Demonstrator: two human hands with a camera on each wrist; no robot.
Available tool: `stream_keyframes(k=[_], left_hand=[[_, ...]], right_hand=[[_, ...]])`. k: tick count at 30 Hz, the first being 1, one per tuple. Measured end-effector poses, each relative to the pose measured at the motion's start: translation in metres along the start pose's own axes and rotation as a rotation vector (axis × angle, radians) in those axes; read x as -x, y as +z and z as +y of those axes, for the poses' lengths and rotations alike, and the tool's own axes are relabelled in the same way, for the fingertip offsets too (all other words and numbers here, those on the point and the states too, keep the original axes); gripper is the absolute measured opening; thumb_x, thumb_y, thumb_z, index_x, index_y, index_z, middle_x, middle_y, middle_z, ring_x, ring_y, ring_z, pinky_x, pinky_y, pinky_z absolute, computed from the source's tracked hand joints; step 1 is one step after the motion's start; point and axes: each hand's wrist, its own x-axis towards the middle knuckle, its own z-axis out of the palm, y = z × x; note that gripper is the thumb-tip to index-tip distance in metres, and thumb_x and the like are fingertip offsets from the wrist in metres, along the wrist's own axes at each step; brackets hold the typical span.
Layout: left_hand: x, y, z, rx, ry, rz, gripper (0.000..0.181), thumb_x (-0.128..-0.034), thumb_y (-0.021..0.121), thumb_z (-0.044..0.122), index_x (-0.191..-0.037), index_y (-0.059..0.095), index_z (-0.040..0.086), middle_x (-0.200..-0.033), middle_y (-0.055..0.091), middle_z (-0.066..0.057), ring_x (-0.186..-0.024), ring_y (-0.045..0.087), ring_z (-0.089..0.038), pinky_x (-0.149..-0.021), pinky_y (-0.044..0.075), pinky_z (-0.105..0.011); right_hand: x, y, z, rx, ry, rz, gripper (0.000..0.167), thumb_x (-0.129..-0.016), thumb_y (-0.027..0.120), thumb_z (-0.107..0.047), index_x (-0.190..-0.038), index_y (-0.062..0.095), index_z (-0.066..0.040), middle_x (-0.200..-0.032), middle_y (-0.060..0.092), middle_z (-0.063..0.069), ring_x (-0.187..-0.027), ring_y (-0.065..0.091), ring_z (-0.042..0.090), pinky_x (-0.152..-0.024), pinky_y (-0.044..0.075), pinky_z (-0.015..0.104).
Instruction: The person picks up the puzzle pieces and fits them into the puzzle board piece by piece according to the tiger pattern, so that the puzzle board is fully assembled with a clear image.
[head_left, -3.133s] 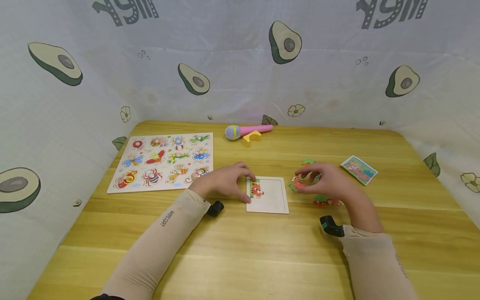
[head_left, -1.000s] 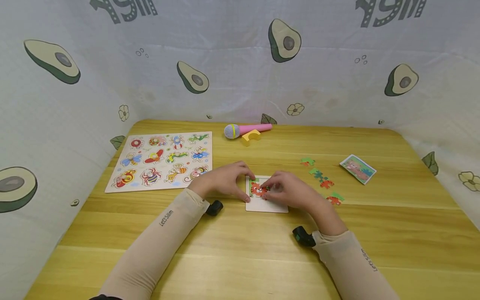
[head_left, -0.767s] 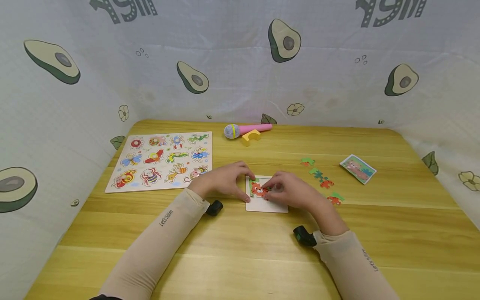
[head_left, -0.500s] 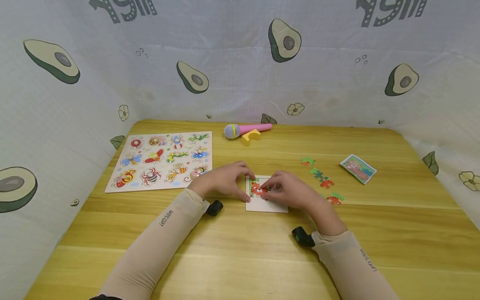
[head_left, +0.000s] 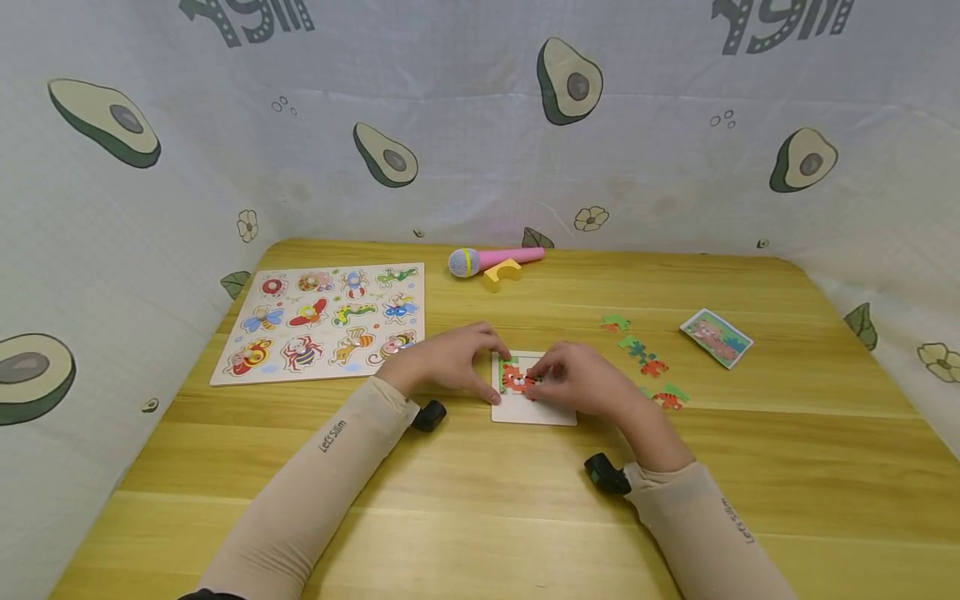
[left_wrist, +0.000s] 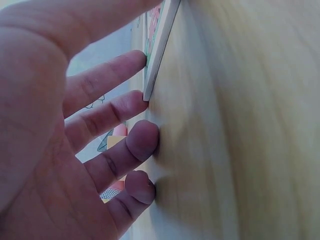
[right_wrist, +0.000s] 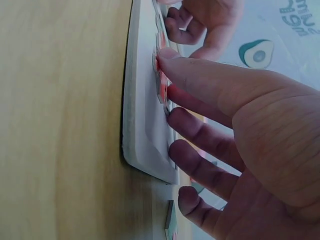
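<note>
A small white jigsaw board (head_left: 532,412) lies on the table, with orange tiger-face pieces (head_left: 514,379) in its upper left part. My left hand (head_left: 448,364) rests at the board's left side, thumb and index finger touching it, other fingertips on the table in the left wrist view. Over the board, my right hand (head_left: 588,381) pinches an orange puzzle piece (right_wrist: 162,89) between thumb and index finger, beside the tiger face. The fingers hide much of that piece. Its remaining fingers spread loosely by the board's edge in the right wrist view.
Several loose green and orange puzzle pieces (head_left: 642,354) lie to the right, near a picture card (head_left: 716,337). A peg puzzle board (head_left: 318,325) with insects is at left. Behind lie a pink toy microphone (head_left: 495,260) and a yellow arch block (head_left: 502,275).
From the right, my right hand has brought a puzzle piece onto the board beside the tiger face. Over the last second it shifts only slightly there. My left hand keeps its place.
</note>
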Motion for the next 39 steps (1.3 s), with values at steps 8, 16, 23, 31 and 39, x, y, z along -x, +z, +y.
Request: stream_keyframes(k=[8,16,23,31,39], left_hand=[[-0.001,0.000,-0.001,-0.017,0.005,0.005,0.062,-0.0792,0.085,0.046,-0.131,0.063,0.021,-0.134,0.048,0.006,-0.121,0.048,-0.013,-0.107,0.036,-0.031],[-0.002,0.001,0.001,-0.008,0.014,0.012,0.059,-0.0810,0.084,0.045,-0.130,0.063,0.021,-0.134,0.049,0.005,-0.122,0.048,-0.013,-0.107,0.036,-0.030],[-0.001,0.003,0.001,-0.014,0.039,0.035,0.044,-0.0900,0.076,0.040,-0.127,0.065,0.020,-0.130,0.052,0.004,-0.118,0.050,-0.012,-0.106,0.037,-0.030],[0.000,0.004,0.001,-0.022,0.026,0.043,0.042,-0.0908,0.076,0.038,-0.127,0.065,0.019,-0.131,0.051,0.004,-0.119,0.050,-0.013,-0.107,0.036,-0.030],[-0.001,0.003,0.000,-0.033,0.024,0.043,0.040,-0.0917,0.075,0.037,-0.126,0.065,0.019,-0.130,0.052,0.003,-0.117,0.050,-0.013,-0.106,0.036,-0.030]], right_hand=[[0.001,-0.002,0.002,-0.018,-0.007,-0.019,0.023,-0.086,0.083,-0.025,-0.104,0.078,-0.013,-0.097,0.066,-0.004,-0.086,0.056,0.016,-0.076,0.048,0.035],[0.005,-0.004,0.003,-0.028,-0.003,-0.036,0.024,-0.087,0.082,-0.022,-0.107,0.078,-0.011,-0.098,0.065,-0.003,-0.088,0.056,0.017,-0.078,0.048,0.036],[0.006,-0.004,0.003,-0.029,-0.011,-0.045,0.024,-0.088,0.081,-0.021,-0.110,0.077,-0.011,-0.101,0.066,-0.003,-0.090,0.056,0.017,-0.079,0.047,0.036],[0.007,-0.007,0.004,-0.046,-0.012,-0.045,0.028,-0.088,0.081,-0.024,-0.112,0.075,-0.012,-0.102,0.065,-0.002,-0.090,0.056,0.019,-0.077,0.049,0.036],[0.019,-0.034,0.014,-0.062,0.028,-0.007,0.033,-0.090,0.077,-0.014,-0.121,0.070,-0.004,-0.116,0.066,0.009,-0.099,0.058,0.027,-0.078,0.050,0.037]])
